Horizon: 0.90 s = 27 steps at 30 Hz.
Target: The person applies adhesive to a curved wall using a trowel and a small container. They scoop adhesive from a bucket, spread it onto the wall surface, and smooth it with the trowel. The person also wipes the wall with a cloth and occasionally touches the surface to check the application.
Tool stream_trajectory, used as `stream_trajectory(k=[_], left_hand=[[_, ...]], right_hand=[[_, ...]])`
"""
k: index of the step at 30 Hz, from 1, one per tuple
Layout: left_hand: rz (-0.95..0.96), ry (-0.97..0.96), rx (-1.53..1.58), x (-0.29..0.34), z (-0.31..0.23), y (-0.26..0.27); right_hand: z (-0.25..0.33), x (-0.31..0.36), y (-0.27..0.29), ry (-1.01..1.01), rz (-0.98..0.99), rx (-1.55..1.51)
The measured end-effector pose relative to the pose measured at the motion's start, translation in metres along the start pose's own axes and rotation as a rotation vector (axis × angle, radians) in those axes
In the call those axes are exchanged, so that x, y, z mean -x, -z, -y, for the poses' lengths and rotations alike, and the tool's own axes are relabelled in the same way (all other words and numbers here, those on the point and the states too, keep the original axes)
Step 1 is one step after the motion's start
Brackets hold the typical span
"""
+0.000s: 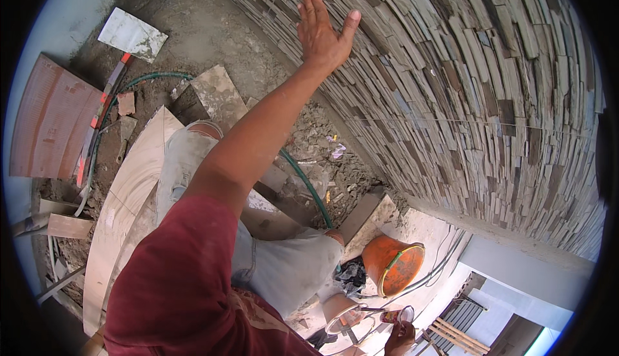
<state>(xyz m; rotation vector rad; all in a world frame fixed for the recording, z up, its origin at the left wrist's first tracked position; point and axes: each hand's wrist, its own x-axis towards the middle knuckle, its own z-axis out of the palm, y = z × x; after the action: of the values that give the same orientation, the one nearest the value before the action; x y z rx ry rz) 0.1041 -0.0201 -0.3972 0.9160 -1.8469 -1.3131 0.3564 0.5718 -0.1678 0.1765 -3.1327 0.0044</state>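
My left hand [325, 37] reaches out on a long bare arm, its fingers stretched and thumb apart. It is against or just in front of the wall of narrow stacked stone strips [451, 91]; whether the palm touches cannot be made out. Nothing shows in it. At the lower edge, my right hand [401, 338] is closed around a small container with a red label [390, 316] and a pale round rim. A thin dark stick-like piece reaches from the container toward a whitish bucket [340, 311]. The fingers of this hand are partly hidden.
An orange bucket [394, 266] lies tilted near the wall's foot. A green hose [306, 185] crosses the muddy ground. Boards [132, 195], a red-and-black level-like bar [103, 114], a white flat panel [132, 35] and a brownish sheet [51, 124] lie to the left. Slats [461, 336] stand lower right.
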Motion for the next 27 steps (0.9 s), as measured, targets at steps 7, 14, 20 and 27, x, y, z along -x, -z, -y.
stream_trajectory(k=[7,14,20,27], left_hand=[[-0.037,-0.068,-0.015,-0.006,0.009,0.023],[-0.209,-0.037,0.021,-0.050,0.016,0.053],[0.044,-0.047,-0.092,-0.001,0.019,0.017],[0.089,-0.113,-0.095,0.018,0.016,0.007]], right_hand=[[-0.003,-0.047,-0.018,0.076,-0.083,0.058],[0.026,-0.077,-0.009,0.304,-0.180,0.154],[0.032,-0.076,-0.009,0.192,-0.152,0.074],[0.044,-0.074,-0.003,0.193,-0.184,0.056]])
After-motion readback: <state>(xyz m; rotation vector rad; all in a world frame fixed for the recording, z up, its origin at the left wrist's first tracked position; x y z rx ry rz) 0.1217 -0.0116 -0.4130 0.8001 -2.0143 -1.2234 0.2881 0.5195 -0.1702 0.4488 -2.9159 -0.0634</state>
